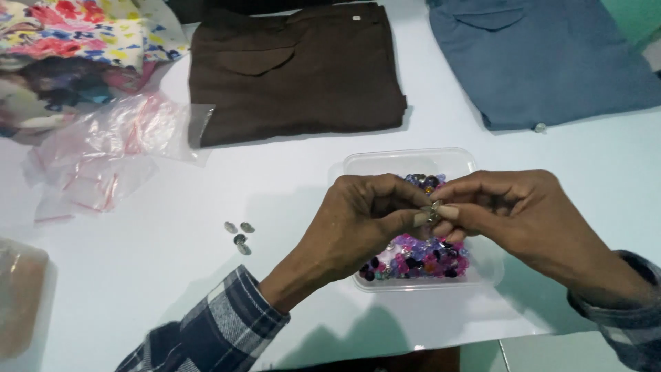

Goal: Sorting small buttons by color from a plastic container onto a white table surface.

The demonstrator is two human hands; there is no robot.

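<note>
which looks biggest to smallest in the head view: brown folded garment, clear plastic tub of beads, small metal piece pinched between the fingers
1. brown folded garment
2. clear plastic tub, though it lies nearer the camera
3. small metal piece, held by left hand and right hand

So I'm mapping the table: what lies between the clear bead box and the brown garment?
Head view: only bare white table between the clear bead box and the folded brown garment.

Both hands, left hand (365, 220) and right hand (502, 213), meet above a tub (413, 162) of beads (420, 258); four small buttons (239, 238) lie left of it; folded trousers (296, 69) lie behind; plastic bags (103, 151) far left; a shirt (544, 62) behind right.
</note>
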